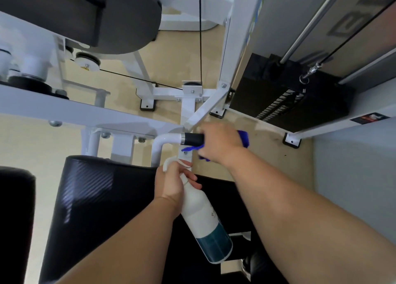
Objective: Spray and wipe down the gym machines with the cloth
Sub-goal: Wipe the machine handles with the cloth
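machine (pixel 64 110): white steel frame; its beams cross the upper half of the view and meet at a bolted joint near the middle; a thin black cable (pixel 200 37) comes straight down to that joint
pad (pixel 96 198): black and glossy, with a striped texture; it lies in the lower left, below the frame
stack (pixel 289 99): black weight plates at the right, inside the white tower
bottle (pixel 203 215): white sprayer with dark teal liquid in its lower part; it is tilted, spray head up near the handle, base toward the camera
left hand (pixel 171 185): it grips the bottle at the neck, fingers curled round it just under the spray head; I cannot tell if a finger is on the trigger
right hand (pixel 220 143): closed round the cloth and the handle, back of the hand toward the camera
handle (pixel 192 139): short black grip on the end of a bent white tube; its right part is under the right hand
cloth (pixel 243 138): blue; it is held against the handle inside the right hand; its ends stick out at the right of the hand and below it
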